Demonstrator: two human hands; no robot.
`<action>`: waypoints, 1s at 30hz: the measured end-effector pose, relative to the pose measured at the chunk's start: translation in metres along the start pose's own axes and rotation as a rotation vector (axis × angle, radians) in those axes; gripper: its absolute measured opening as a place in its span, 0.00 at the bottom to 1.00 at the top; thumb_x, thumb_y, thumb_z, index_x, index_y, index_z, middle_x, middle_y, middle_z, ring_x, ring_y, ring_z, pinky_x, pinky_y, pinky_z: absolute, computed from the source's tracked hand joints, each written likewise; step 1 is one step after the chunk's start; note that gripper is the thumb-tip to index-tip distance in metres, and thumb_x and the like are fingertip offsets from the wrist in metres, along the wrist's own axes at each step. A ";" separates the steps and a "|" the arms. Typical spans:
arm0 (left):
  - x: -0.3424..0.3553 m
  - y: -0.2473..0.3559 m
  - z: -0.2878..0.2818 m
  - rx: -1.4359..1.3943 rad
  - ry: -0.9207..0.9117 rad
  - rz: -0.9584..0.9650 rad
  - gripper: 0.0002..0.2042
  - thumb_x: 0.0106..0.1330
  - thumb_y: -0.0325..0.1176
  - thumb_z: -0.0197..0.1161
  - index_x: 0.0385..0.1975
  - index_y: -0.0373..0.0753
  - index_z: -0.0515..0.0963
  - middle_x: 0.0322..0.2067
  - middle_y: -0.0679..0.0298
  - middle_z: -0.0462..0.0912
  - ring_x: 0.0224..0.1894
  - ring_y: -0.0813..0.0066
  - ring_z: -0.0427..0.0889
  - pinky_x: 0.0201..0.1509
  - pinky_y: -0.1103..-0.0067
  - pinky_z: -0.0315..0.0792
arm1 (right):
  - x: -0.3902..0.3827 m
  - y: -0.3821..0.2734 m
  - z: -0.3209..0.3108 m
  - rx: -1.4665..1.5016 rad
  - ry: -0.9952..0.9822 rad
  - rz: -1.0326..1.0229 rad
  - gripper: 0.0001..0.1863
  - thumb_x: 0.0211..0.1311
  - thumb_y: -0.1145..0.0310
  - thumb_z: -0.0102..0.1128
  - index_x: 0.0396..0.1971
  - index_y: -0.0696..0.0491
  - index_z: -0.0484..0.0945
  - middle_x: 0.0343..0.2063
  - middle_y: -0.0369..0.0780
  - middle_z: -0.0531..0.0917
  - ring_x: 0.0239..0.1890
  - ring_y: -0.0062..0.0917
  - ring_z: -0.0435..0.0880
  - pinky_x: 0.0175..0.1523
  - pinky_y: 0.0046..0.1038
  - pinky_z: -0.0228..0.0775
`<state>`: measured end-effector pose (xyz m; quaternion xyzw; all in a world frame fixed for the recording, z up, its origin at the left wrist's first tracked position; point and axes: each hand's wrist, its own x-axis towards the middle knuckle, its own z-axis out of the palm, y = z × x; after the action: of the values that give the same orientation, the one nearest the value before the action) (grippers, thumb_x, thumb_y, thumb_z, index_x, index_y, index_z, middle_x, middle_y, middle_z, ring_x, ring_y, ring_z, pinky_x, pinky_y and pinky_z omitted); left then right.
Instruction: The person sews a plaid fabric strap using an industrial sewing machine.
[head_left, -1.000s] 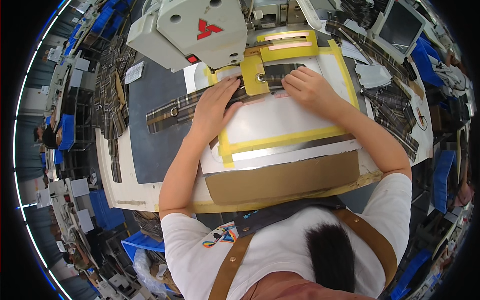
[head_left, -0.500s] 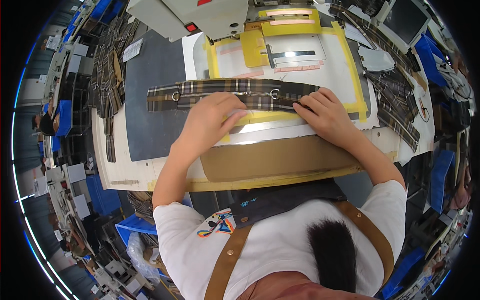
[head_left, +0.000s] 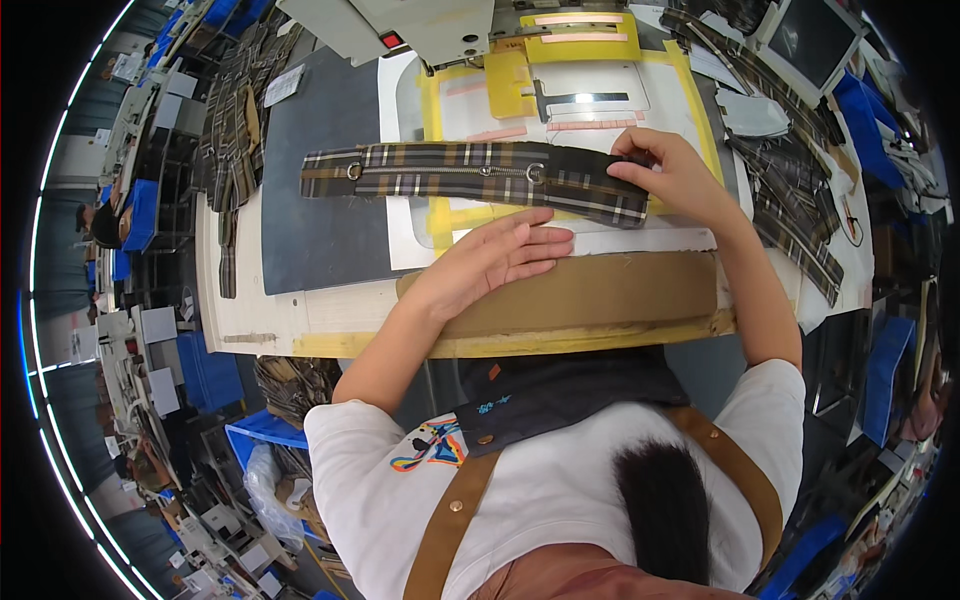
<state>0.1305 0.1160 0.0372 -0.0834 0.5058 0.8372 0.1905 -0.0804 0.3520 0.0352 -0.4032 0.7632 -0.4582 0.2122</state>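
Observation:
A plaid fabric strip (head_left: 430,182) with a metal zipper along its middle lies crosswise on the table in front of me. Two metal rings, one toward either end of the zipper, stand out on it. At its darker right end, my right hand (head_left: 675,172) is closed in a pinch on the upper edge. My left hand (head_left: 497,255) has its fingers stretched out, holding nothing. It rests below the strip, over the top edge of a brown panel (head_left: 600,292) and beside a pale straight band (head_left: 645,240).
Above the strip, a white template sheet (head_left: 660,110) with yellow tape borders lies under a machine head (head_left: 400,25). Plaid pieces are heaped at the left (head_left: 235,130) and right (head_left: 795,215). A monitor (head_left: 808,45) stands at the far right.
My left hand has let go of the strip and moved down and right, its fingers straightening. My right hand has risen a little, and the strip's right end now slants downward.

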 end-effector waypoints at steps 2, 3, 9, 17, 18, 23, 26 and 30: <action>0.009 -0.004 -0.007 -0.383 -0.039 -0.060 0.29 0.84 0.45 0.53 0.74 0.28 0.62 0.71 0.48 0.72 0.72 0.59 0.74 0.79 0.66 0.66 | -0.002 -0.017 -0.003 0.328 -0.041 0.119 0.09 0.69 0.69 0.71 0.39 0.57 0.81 0.33 0.30 0.81 0.38 0.12 0.76 0.46 0.21 0.71; 0.014 -0.005 -0.007 -0.384 -0.037 -0.054 0.29 0.84 0.45 0.53 0.74 0.28 0.62 0.71 0.48 0.72 0.72 0.59 0.74 0.79 0.66 0.66 | -0.005 -0.019 0.000 0.326 -0.046 0.115 0.09 0.69 0.69 0.71 0.39 0.57 0.81 0.33 0.30 0.81 0.38 0.12 0.76 0.46 0.21 0.71; 0.036 -0.012 -0.008 -0.754 0.078 -0.073 0.25 0.84 0.46 0.53 0.67 0.31 0.69 0.67 0.49 0.75 0.69 0.59 0.77 0.71 0.68 0.77 | -0.012 -0.026 -0.002 0.502 0.019 0.059 0.06 0.72 0.73 0.67 0.44 0.55 0.80 0.39 0.28 0.82 0.42 0.09 0.77 0.52 0.17 0.71; 0.045 -0.007 -0.003 -0.437 0.175 0.247 0.17 0.81 0.43 0.60 0.60 0.39 0.78 0.57 0.59 0.86 0.57 0.70 0.86 0.66 0.72 0.79 | -0.014 -0.010 -0.007 0.578 -0.057 0.193 0.10 0.71 0.72 0.69 0.48 0.56 0.82 0.39 0.31 0.86 0.41 0.11 0.83 0.50 0.17 0.75; 0.043 -0.005 0.000 -0.438 0.178 0.248 0.17 0.81 0.43 0.60 0.60 0.39 0.78 0.57 0.59 0.86 0.57 0.70 0.86 0.66 0.72 0.79 | -0.014 -0.013 -0.007 0.578 -0.060 0.193 0.10 0.71 0.72 0.69 0.48 0.56 0.82 0.39 0.31 0.86 0.41 0.11 0.83 0.50 0.17 0.75; 0.037 0.002 0.009 -0.222 0.374 0.412 0.14 0.83 0.40 0.58 0.57 0.38 0.80 0.53 0.61 0.88 0.56 0.72 0.87 0.64 0.74 0.80 | -0.014 -0.014 0.006 0.504 -0.070 0.249 0.10 0.70 0.69 0.71 0.43 0.59 0.83 0.27 0.33 0.85 0.26 0.14 0.82 0.33 0.20 0.76; 0.034 0.004 0.015 -0.242 0.382 0.427 0.13 0.82 0.40 0.60 0.54 0.38 0.82 0.53 0.61 0.88 0.54 0.74 0.87 0.65 0.74 0.80 | -0.012 -0.008 0.005 0.495 -0.020 0.240 0.08 0.70 0.69 0.70 0.39 0.58 0.82 0.25 0.33 0.84 0.26 0.14 0.83 0.33 0.20 0.76; 0.036 -0.003 0.010 -0.270 0.396 0.415 0.12 0.82 0.39 0.60 0.52 0.38 0.83 0.51 0.62 0.89 0.53 0.74 0.88 0.65 0.74 0.80 | -0.014 -0.010 0.000 0.494 -0.005 0.231 0.09 0.74 0.68 0.67 0.35 0.57 0.81 0.25 0.34 0.84 0.26 0.14 0.82 0.33 0.21 0.76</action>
<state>0.0995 0.1345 0.0273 -0.1645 0.4235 0.8853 -0.0995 -0.0683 0.3606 0.0433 -0.2505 0.6686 -0.6022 0.3571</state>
